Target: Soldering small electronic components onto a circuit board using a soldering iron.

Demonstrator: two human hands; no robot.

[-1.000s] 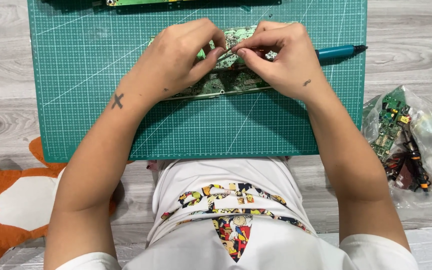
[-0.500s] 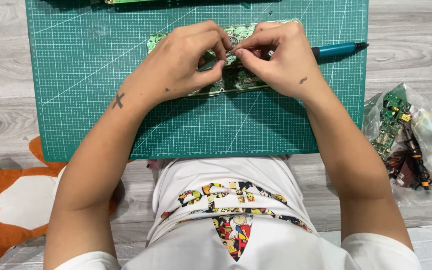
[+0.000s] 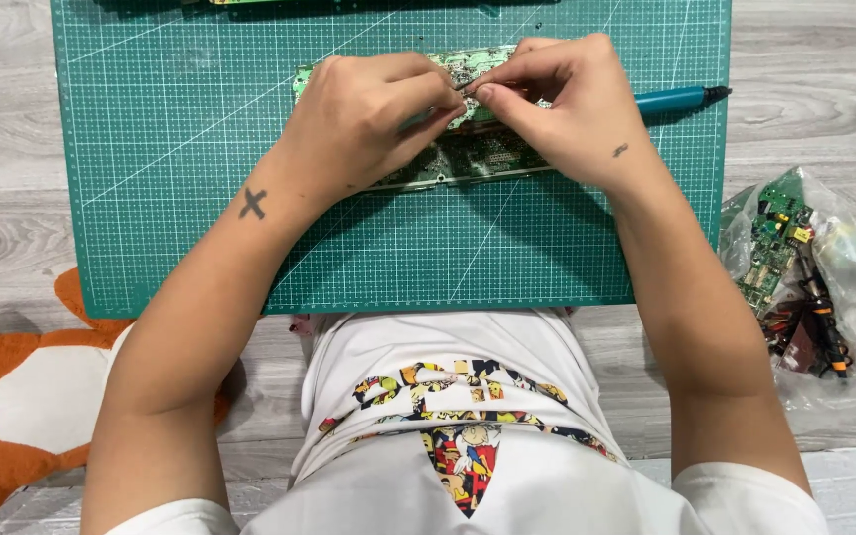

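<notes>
A: Grip: left hand (image 3: 374,124) and right hand (image 3: 557,109) both pinched shut at the fingertips over the green circuit board (image 3: 468,159), which lies on the teal cutting mat (image 3: 170,198).

B: Holding what?

A: Something small between the fingertips; too hidden to tell what.

B: Change since a second ago?

A: Slight. Fingers have closed in tighter; board hasn't shifted. Fine work continues in place.

B: Surroundings?

A: Blue-handled tool (image 3: 681,97) lies past the right hand. Grey wood-look floor (image 3: 824,59); clear bag of parts (image 3: 804,287) right, orange-and-white mat (image 3: 12,376) left.
</notes>
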